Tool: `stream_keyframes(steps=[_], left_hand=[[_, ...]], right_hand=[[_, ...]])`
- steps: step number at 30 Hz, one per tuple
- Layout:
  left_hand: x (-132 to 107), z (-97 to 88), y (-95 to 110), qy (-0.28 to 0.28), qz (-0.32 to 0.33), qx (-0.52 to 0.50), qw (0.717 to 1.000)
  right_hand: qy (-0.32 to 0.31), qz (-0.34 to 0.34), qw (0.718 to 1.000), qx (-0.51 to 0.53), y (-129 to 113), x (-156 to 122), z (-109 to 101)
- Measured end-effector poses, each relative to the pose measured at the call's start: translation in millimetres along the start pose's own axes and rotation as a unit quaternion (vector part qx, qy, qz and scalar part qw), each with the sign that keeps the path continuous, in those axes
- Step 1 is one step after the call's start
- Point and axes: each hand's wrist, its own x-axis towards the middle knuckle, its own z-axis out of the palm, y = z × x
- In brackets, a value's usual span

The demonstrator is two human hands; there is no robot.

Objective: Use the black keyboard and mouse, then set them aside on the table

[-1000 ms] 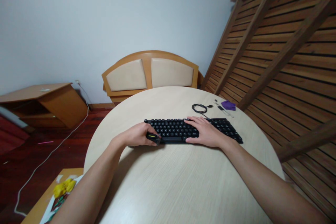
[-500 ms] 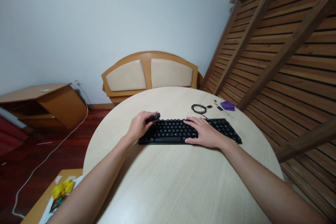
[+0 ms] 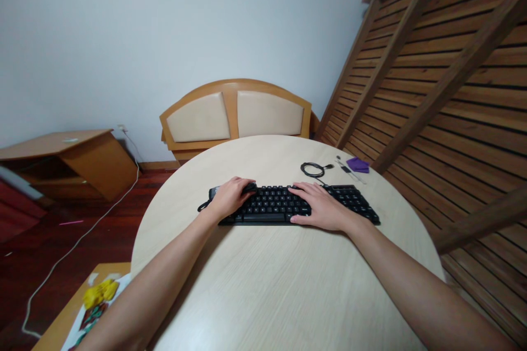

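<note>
Two hands on the black keyboard, with the left one now at its far rows

Within a second the left hand has gone from the keyboard's near left corner, round its far left corner, onto the top key rows. Its grip is clenched around a small dark tool, whose tip rests on the keys. The right hand has not moved: it lies flat with the grip released, palm down on the keys right of centre. The keyboard sits mid-surface, its left end more exposed than before. A coiled cable and a purple cloth lie beyond it. Key legends are too small to read, and no brand shows.
</note>
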Motion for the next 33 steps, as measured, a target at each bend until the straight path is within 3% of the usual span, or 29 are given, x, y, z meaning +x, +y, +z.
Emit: stream_keyframes(steps=[33], left_hand=[[-25.7,-47.0,49.3,-0.155,0.147,0.008,0.977]], right_hand=[[0.006,0.003,1.000,0.003,0.5,1.2,0.5]])
